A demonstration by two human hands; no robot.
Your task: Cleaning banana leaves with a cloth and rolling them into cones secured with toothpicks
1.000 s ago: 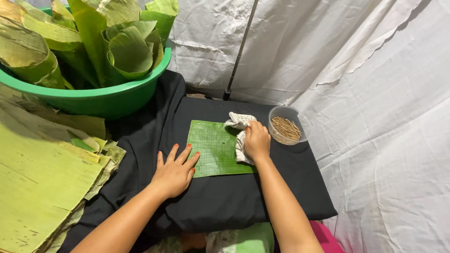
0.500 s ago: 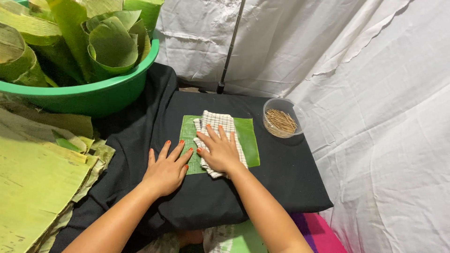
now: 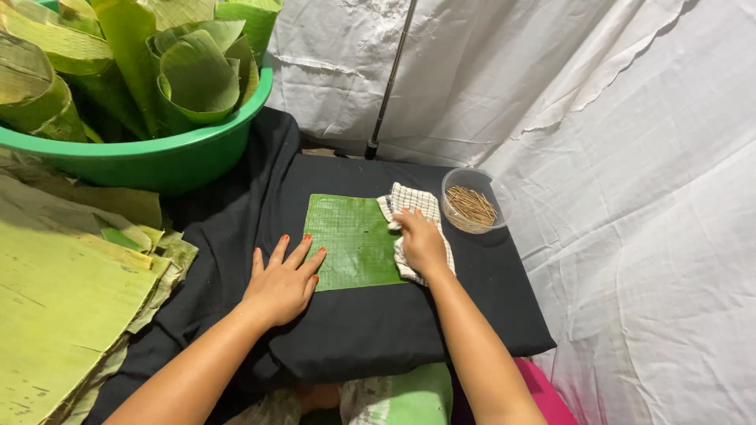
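Banana leaf square (image 3: 353, 240) lies flat in the middle of the black-draped bench (image 3: 472, 315), its near edge well short of the bench's front. The right hand (image 3: 421, 244) is pressed down on a checked cloth (image 3: 413, 206), fingers bent over it and gripping the fabric, right at the leaf's right edge; the cloth overlaps that edge and spreads onto the black cover beside it. The left hand (image 3: 283, 283) lies palm down, fingers spread apart and holding nothing, with its fingertips touching the leaf's lower left corner and the rest of the hand on the black cloth. Just right of the checked cloth, near the far right corner of the bench, stands a small clear bowl (image 3: 471, 201) of thin wooden sticks. Over to the left, a big green basin (image 3: 150, 157) holds rolled and folded leaves, and a stack of flat leaf sheets (image 3: 55, 299) lies below it. White sheeting (image 3: 630, 157) hangs behind and to the right.
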